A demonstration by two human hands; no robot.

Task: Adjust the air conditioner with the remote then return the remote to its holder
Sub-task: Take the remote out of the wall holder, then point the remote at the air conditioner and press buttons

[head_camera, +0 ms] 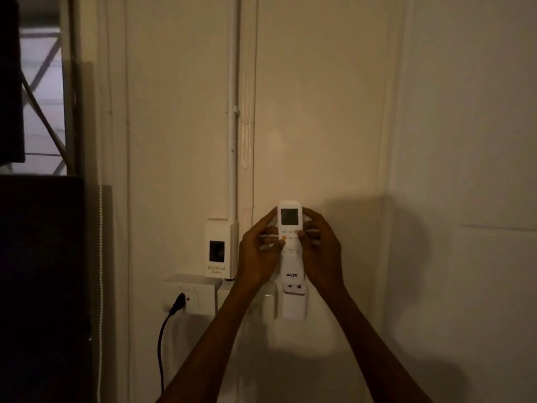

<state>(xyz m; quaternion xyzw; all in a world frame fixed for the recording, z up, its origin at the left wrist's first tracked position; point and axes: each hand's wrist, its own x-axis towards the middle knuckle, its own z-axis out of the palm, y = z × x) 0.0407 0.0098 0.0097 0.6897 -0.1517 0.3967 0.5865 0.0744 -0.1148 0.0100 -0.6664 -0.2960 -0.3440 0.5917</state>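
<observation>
A white remote (289, 228) with a grey screen and an "AUX" mark stands upright in front of the cream wall. My left hand (259, 251) grips its left side and my right hand (319, 251) grips its right side, thumbs resting on the button area. Directly below the remote's bottom end, a white wall holder (295, 303) is fixed to the wall; the remote sits just above its top opening. No air conditioner unit is in view.
A white "National" box (220, 248) hangs left of my hands. Below it a wall socket (191, 298) holds a black plug (177, 304) with a cable hanging down. A white conduit (233, 141) runs up the wall. Dark furniture (40, 286) stands at far left.
</observation>
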